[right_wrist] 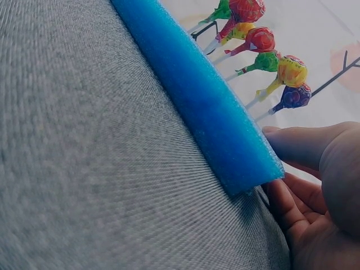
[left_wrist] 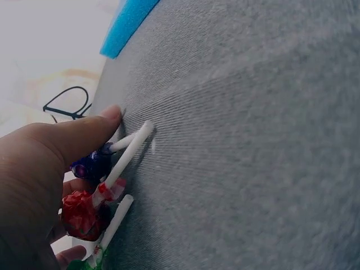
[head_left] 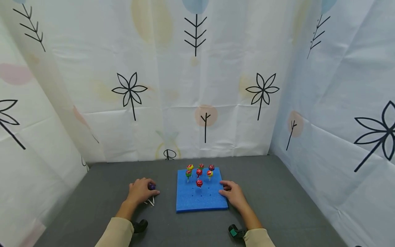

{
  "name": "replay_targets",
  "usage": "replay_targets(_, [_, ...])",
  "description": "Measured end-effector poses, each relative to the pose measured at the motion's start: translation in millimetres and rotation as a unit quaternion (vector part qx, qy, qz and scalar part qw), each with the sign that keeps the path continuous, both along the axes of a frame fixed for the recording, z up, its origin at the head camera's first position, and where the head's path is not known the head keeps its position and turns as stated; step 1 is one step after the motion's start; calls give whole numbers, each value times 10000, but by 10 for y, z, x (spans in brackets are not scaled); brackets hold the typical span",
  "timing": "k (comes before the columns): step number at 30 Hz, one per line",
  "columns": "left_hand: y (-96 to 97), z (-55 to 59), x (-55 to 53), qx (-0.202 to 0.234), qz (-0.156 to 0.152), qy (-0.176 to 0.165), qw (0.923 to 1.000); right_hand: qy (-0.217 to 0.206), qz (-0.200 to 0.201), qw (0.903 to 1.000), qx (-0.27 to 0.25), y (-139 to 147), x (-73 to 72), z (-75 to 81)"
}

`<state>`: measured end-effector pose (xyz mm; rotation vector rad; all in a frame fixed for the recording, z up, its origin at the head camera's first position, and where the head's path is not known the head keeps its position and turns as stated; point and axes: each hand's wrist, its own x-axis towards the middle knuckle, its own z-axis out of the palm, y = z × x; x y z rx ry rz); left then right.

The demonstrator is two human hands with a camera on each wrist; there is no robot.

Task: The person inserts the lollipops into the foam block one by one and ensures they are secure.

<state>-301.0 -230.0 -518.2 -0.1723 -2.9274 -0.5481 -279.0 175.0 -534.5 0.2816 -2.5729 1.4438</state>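
Note:
On the left of the table my left hand (head_left: 141,191) reaches over a few loose lollipops, its thumb straight and its fingers curving behind them. Nearest the thumb is a purple-wrapped lollipop (left_wrist: 93,165). Beside it lie a red lollipop (left_wrist: 84,215) and a green-wrapped one (left_wrist: 90,262), their white sticks pointing away from the palm. A blue foam board (head_left: 200,203) with rows of small holes lies flat in the middle. My right hand (head_left: 233,194) holds the board's right edge, thumb at the upper edge and fingers against the side.
Several lollipops stand upright in the board's far half, among them a red lollipop (head_left: 199,183) and a yellow one (right_wrist: 292,71). The grey tabletop (head_left: 262,192) meets a patterned white cloth (head_left: 92,137) at the back and both sides.

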Motion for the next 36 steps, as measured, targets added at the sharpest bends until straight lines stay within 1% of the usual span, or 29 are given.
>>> replay_targets(6, [45,-1,22,34,42,181,9998,5,-8,10000,-4,4,4,9])
replay_targets(12, [99,26,39,145,28,240,9996,3,-54,10000,0,2,3,8])
replay_targets(19, [174,97,7,256,-225,667,9972,-3,-25,10000,63,2,4,5])
replay_targets(23, [241,165,-7,246,-333,822,9958,24,-3,10000,74,10,1,2])
replay_targets(28, [363,301,25,351,-442,971,9937,7,-19,10000,46,-1,5,2])
replay_targets(31, [450,389,52,438,-525,1198,9904,39,-5,10000,66,1,2,-5])
replay_targets(36, [598,528,72,641,-713,1582,9827,78,2,9999,95,11,-7,-13])
